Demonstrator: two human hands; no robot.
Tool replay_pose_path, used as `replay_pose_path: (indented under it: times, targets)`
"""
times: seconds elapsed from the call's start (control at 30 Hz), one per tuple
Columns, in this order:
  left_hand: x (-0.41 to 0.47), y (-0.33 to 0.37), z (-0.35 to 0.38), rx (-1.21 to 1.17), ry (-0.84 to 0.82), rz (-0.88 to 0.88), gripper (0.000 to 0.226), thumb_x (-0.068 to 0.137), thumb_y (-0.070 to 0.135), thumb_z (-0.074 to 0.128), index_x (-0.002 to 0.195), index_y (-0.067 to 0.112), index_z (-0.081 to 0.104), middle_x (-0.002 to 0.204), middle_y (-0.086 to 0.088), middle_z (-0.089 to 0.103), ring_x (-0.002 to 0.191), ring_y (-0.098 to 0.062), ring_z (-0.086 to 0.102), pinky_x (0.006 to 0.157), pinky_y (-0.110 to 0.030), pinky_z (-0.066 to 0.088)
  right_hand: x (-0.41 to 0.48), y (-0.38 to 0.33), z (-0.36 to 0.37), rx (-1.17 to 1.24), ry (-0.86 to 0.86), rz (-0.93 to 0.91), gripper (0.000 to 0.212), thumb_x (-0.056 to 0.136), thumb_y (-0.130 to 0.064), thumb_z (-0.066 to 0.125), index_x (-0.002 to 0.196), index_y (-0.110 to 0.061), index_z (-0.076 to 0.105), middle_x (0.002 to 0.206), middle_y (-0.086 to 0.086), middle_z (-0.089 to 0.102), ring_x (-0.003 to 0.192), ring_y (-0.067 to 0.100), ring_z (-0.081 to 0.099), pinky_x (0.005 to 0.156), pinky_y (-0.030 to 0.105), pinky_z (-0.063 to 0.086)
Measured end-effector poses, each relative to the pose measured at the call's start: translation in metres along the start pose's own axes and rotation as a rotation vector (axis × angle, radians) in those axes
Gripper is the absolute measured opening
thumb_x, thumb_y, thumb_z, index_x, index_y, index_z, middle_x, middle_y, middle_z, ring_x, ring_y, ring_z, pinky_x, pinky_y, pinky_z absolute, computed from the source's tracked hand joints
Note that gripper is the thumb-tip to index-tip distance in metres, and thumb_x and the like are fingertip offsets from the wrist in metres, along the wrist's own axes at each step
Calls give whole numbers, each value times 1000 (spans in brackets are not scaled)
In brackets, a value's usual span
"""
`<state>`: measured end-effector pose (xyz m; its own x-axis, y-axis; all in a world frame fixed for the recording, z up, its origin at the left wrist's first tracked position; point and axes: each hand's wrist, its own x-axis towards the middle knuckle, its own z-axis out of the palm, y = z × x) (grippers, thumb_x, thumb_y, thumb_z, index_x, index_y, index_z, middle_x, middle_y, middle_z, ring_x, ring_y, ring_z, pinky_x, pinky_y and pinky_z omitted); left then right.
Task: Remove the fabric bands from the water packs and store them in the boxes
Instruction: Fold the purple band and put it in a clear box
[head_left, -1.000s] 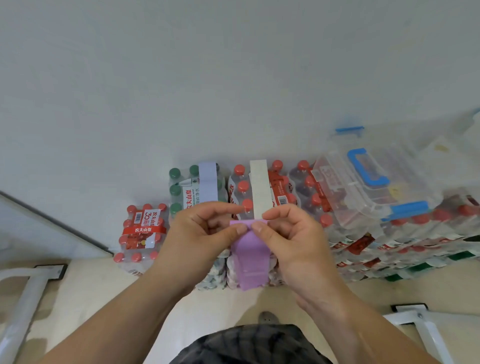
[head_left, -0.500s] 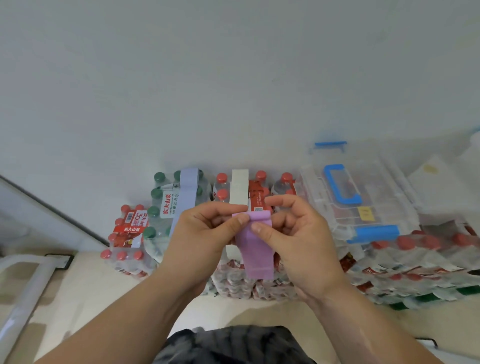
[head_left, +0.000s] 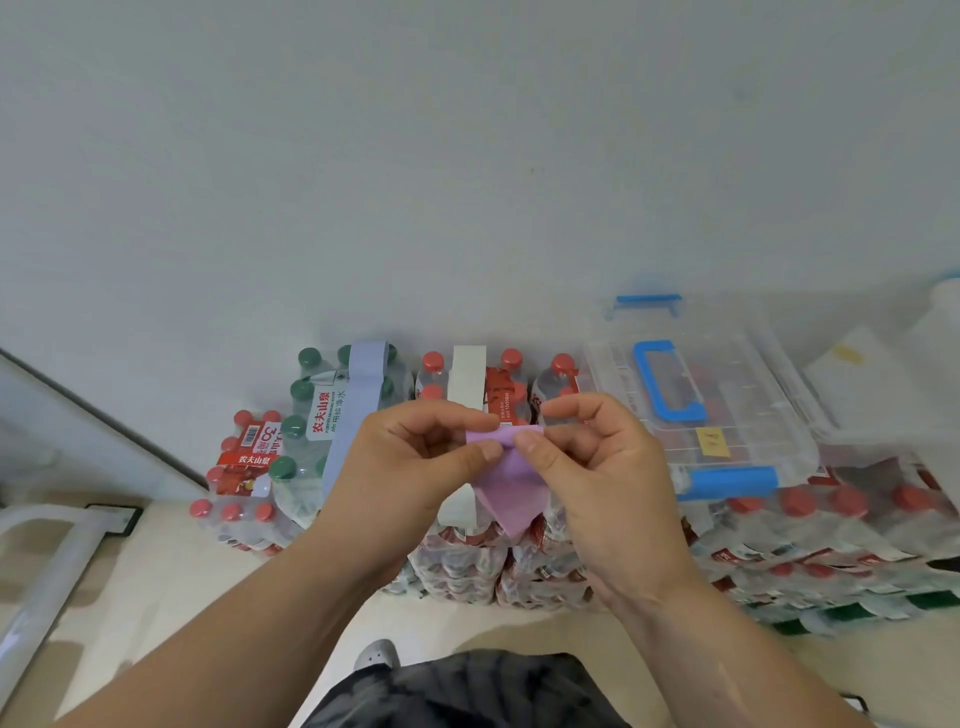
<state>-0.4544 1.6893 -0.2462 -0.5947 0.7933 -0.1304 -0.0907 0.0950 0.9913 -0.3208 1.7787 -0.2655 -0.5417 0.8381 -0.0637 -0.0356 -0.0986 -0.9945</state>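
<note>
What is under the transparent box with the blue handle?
The transparent box sits on shrink-wrapped water packs with red caps. Their front rows are visible. The bottles directly beneath the box show only as a red blur through the plastic.

Left hand (head_left: 410, 467): centre of the frame, it pinches the top edge of the purple band (head_left: 511, 493) with thumb and forefinger.
Right hand (head_left: 608, 478): just beside the left one, it pinches the same edge from the right.
Purple band: hangs down between the two hands, in front of the packs.
Pale blue band (head_left: 363, 384): around the green-cap pack (head_left: 306, 431), left of centre.
White band (head_left: 467, 374): around the red-cap pack (head_left: 511, 395) behind the hands.
Clear box (head_left: 753, 395): right of centre, blue handle on the lid, it lies on other red-cap packs.
Floor (head_left: 156, 597): beige, lower left of the frame.
</note>
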Motion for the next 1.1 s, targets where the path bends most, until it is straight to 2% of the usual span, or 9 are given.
replay_pose_path:
  times: [0.1,0.2,0.4,0.6,0.7,0.8,0.87,0.97,1.1]
  targets:
    - [-1,4,2,-15,4,-16,12,72,15,75,82,19,81,80,-14,76,72,-17,70,63,-21,54,1,-1,-1,15,19,-7,26,75,-28,79,92,-15,65,82,4,78,83,21,75,79,30,60]
    - [-1,5,2,21,16,-7,16,70,18,76,85,16,80,81,-17,75,73,-20,71,64,-23,56,2,0,0,7,50,-18,29,67,-39,78,84,-17,70,79,4,78,80,24,74,76,30,61]
    - [1,10,7,47,25,0,16,80,-1,74,86,13,79,72,-4,76,65,-8,70,59,-15,52,4,2,4,79,119,-40,5,73,-23,81,75,-21,77,75,-2,78,73,14,74,71,22,59]
    - [1,13,7,47,-13,13,23,80,-3,74,83,18,81,80,-5,79,72,-9,72,62,-16,53,6,1,5,58,99,-38,2,82,-15,78,83,-15,80,82,1,79,83,19,75,78,25,60]
    - [3,13,6,64,10,25,22,77,0,76,82,22,81,82,-4,79,77,-13,73,68,-18,55,6,-2,5,56,70,-23,6,84,-17,76,90,-14,73,84,2,79,83,19,75,77,25,59]
    - [5,12,4,60,15,34,15,68,13,79,80,21,82,82,-6,78,81,-20,74,73,-23,58,5,-5,5,78,69,14,14,84,-17,76,95,-17,68,82,3,80,80,17,76,75,25,60]
    - [5,11,4,76,12,37,16,70,9,80,79,21,81,81,-7,78,80,-23,73,74,-26,60,6,-5,5,33,73,5,8,85,-18,77,90,-22,71,83,2,79,81,18,76,76,29,61]
    - [5,10,6,75,7,43,21,75,3,79,84,21,80,81,-9,77,76,-17,72,69,-22,58,5,-6,4,11,92,3,8,85,-17,78,86,-24,73,83,-1,79,82,18,75,78,36,62]
    - [2,12,7,24,-2,9,12,77,10,75,87,17,78,78,-14,75,70,-15,72,60,-21,55,4,-6,3,16,81,-2,12,83,-16,79,90,-22,71,84,-3,79,82,13,75,77,28,61]
